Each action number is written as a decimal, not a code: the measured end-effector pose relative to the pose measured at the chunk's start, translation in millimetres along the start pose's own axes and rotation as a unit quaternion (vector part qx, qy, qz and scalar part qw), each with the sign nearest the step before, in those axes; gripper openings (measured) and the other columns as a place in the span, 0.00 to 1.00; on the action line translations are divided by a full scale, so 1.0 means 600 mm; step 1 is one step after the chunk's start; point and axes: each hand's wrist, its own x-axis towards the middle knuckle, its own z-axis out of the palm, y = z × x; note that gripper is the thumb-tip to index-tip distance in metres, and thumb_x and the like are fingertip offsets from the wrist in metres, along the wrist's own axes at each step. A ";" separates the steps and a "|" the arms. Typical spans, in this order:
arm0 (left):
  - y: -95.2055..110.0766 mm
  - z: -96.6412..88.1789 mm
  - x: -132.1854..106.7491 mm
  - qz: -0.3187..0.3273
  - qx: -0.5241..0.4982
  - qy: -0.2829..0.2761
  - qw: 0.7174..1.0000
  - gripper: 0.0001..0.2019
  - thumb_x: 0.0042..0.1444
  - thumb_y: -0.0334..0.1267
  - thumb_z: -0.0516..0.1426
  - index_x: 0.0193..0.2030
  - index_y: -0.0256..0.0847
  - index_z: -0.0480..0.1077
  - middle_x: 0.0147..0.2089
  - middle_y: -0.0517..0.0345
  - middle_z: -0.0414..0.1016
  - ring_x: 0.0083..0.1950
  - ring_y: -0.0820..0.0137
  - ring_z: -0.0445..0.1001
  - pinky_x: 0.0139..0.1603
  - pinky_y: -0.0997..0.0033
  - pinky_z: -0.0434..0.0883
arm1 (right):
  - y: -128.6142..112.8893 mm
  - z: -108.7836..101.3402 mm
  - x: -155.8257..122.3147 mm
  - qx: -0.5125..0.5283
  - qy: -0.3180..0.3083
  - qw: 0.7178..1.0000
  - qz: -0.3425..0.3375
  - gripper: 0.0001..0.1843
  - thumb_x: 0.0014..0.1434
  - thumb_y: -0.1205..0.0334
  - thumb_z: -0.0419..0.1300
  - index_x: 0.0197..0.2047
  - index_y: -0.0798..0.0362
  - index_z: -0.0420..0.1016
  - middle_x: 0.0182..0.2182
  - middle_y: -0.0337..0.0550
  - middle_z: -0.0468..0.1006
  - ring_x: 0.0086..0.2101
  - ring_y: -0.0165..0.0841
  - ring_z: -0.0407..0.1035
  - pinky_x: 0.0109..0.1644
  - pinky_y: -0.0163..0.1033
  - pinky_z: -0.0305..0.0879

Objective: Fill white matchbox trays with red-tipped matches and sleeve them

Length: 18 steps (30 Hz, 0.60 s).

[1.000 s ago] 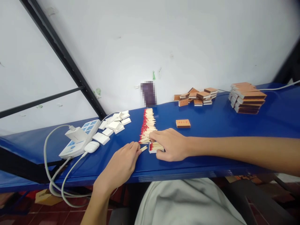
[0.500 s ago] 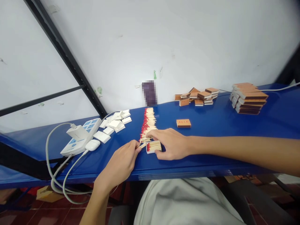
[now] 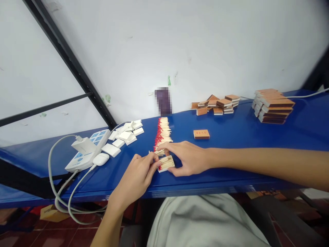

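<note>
A small white matchbox tray (image 3: 167, 169) lies on the blue tabletop, with red-tipped matches (image 3: 166, 162) in it. My left hand (image 3: 140, 174) is closed in a pinch at the tray's left end, with pale matchsticks at its fingertips. How many it holds is hidden. Around the tray's right side curls my right hand (image 3: 189, 159), thumb at the near corner and index finger along the far side, close to the loose matches. Behind the tray a long row of loose matches (image 3: 163, 133) runs toward the wall, red heads to the left.
One closed orange matchbox (image 3: 201, 134) lies right of the row. Farther back are a heap of matchbox sleeves (image 3: 217, 103) and a stack of them (image 3: 276, 108). To the left are white trays (image 3: 125, 136), a power strip (image 3: 84, 156) with cables, and a white earphone case (image 3: 101, 159).
My left hand has brought its matchsticks right, over the tray's left end. The tray has shifted slightly left and tilted, its right end now turned away from me.
</note>
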 end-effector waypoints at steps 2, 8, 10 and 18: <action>0.002 0.002 0.003 0.005 0.019 0.006 1.000 0.13 0.72 0.44 0.46 0.38 0.45 0.65 0.30 0.63 0.70 0.33 0.64 0.62 0.41 0.64 0.58 | 0.001 0.000 0.000 0.007 0.000 1.000 -0.003 0.31 0.56 0.56 0.62 0.62 0.49 0.59 0.44 0.43 0.76 0.37 0.36 0.72 0.40 0.40 0.65; 0.004 0.008 0.009 -0.043 -0.017 0.034 0.998 0.11 0.66 0.45 0.54 0.36 0.44 0.73 0.22 0.65 0.64 0.29 0.67 0.63 0.35 0.68 0.58 | 0.003 0.001 0.001 0.028 -0.002 0.999 -0.015 0.33 0.56 0.56 0.63 0.63 0.50 0.59 0.46 0.44 0.76 0.41 0.38 0.73 0.44 0.42 0.68; 0.003 0.007 0.009 -0.043 -0.046 0.047 0.997 0.11 0.64 0.45 0.56 0.34 0.44 0.74 0.20 0.67 0.63 0.26 0.70 0.62 0.33 0.69 0.58 | 0.003 0.001 0.001 0.033 0.000 0.999 -0.021 0.32 0.56 0.57 0.63 0.63 0.50 0.61 0.47 0.44 0.77 0.42 0.38 0.73 0.46 0.42 0.68; -0.033 -0.011 -0.001 -0.101 -0.053 0.149 0.982 0.15 0.65 0.50 0.54 0.38 0.41 0.73 0.21 0.66 0.61 0.24 0.72 0.62 0.27 0.71 0.59 | 0.009 0.006 0.001 0.001 0.012 0.998 -0.066 0.17 0.60 0.55 0.61 0.51 0.52 0.73 0.47 0.45 0.78 0.44 0.36 0.73 0.47 0.40 0.67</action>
